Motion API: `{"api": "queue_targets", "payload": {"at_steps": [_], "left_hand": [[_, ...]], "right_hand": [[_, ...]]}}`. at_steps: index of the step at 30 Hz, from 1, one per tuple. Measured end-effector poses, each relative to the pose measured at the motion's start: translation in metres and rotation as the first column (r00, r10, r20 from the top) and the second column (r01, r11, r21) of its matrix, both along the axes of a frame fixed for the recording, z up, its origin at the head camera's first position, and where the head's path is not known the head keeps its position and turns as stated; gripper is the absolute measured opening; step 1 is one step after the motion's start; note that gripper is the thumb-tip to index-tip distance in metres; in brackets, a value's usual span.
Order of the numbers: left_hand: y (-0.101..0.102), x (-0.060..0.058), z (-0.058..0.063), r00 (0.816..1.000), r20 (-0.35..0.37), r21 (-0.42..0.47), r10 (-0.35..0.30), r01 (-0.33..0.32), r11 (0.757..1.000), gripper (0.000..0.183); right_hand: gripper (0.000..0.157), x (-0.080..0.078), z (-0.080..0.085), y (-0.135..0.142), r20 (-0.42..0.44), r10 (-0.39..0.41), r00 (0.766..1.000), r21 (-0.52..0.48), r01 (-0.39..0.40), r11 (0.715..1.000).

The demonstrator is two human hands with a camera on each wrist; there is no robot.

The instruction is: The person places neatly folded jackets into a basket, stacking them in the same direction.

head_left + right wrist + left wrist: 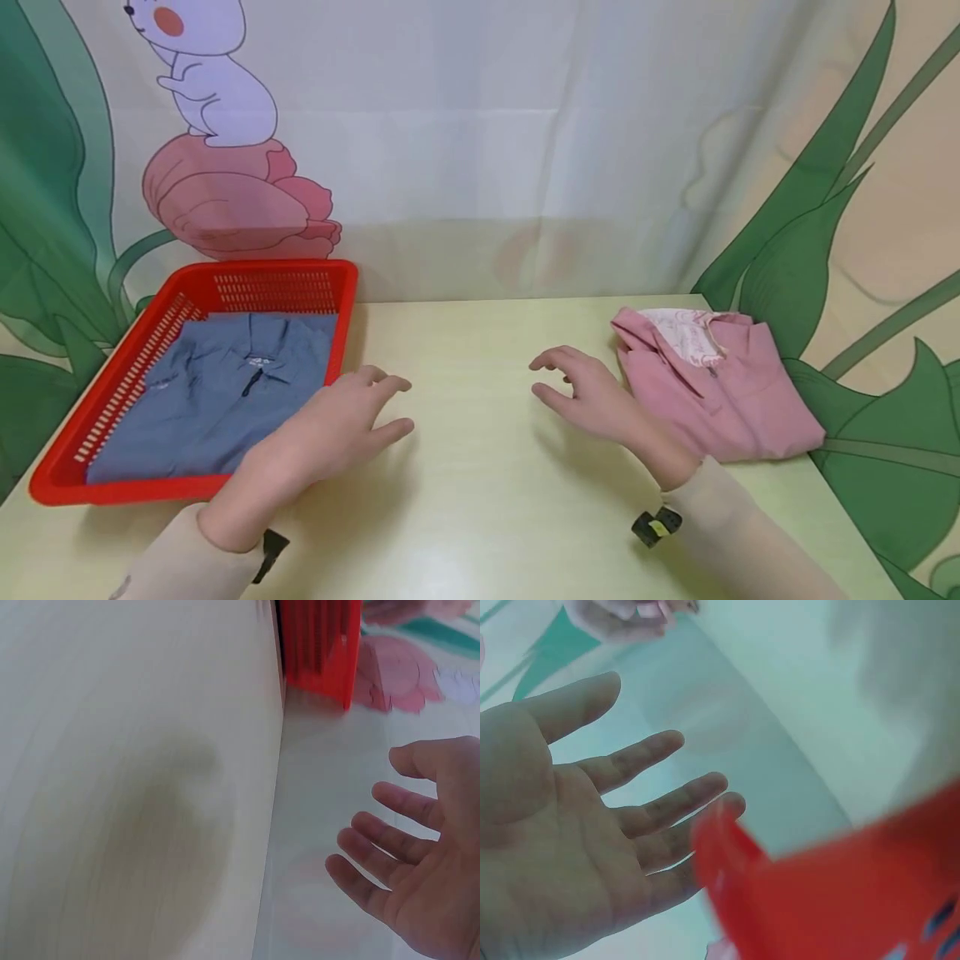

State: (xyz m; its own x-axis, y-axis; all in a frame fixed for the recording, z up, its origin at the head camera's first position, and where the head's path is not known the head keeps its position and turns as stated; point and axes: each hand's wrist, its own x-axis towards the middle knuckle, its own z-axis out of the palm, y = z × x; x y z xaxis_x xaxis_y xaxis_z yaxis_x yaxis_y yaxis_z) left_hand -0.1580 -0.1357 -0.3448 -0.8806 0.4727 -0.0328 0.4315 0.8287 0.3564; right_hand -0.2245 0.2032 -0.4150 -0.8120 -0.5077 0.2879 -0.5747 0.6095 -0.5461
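My left hand [330, 425] hovers beside the right wall of a red plastic basket [347, 308], its fingers spread and holding nothing. In the left wrist view the palm of that hand [592, 825] faces the camera. Inside the basket lies a folded blue-grey collared garment [217, 400] with a dark zipper pull. My right hand [588, 392] is over the table, fingers loosely bent and nothing in them; the right wrist view shows its thumb and fingers [375, 889] apart. Just right of it lies a folded pink garment [750, 400] with a pale patterned lining.
The pale wooden table [465, 500] carries the basket at the left and the pink garment near its right edge. Behind the table hangs a light curtain [465, 167] printed with leaves and a white animal. A black strap device [657, 527] sits at the right wrist.
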Motion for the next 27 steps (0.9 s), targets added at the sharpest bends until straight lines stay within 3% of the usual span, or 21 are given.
{"api": "queue_targets", "payload": {"at_steps": [5, 9, 12, 17, 23, 27], "left_hand": [[0.016, 0.005, -0.018, 1.0, 0.025, 0.024, -0.01, 0.009, 1.0, 0.048], [0.025, 0.007, -0.033, 0.997, 0.074, 0.055, 0.005, -0.009, 0.998, 0.047], [0.029, 0.007, -0.042, 0.994, 0.105, 0.083, 0.009, -0.018, 0.996, 0.047], [0.035, 0.006, -0.053, 0.993, 0.117, 0.063, 0.018, -0.025, 0.998, 0.046], [0.036, 0.004, -0.06, 0.991, 0.121, -0.001, 0.051, -0.052, 0.999, 0.052], [0.036, 0.001, -0.065, 0.991, 0.124, -0.02, 0.046, -0.044, 0.999, 0.058]], "right_hand": [[0.028, -0.003, 0.006, 0.032, 0.019, -0.137, 0.99, -0.004, 0.137, 0.991], [0.029, -0.009, 0.009, 0.059, 0.032, -0.253, 0.967, -0.034, 0.254, 0.967], [0.032, -0.012, 0.007, 0.077, 0.024, -0.356, 0.934, -0.082, 0.356, 0.931], [0.045, -0.014, 0.009, 0.109, -0.032, -0.509, 0.86, -0.102, 0.504, 0.858], [0.059, -0.02, 0.006, 0.15, -0.041, -0.586, 0.809, 0.016, 0.587, 0.81], [0.07, -0.02, -0.002, 0.171, -0.018, -0.643, 0.766, 0.185, 0.634, 0.751]]}}
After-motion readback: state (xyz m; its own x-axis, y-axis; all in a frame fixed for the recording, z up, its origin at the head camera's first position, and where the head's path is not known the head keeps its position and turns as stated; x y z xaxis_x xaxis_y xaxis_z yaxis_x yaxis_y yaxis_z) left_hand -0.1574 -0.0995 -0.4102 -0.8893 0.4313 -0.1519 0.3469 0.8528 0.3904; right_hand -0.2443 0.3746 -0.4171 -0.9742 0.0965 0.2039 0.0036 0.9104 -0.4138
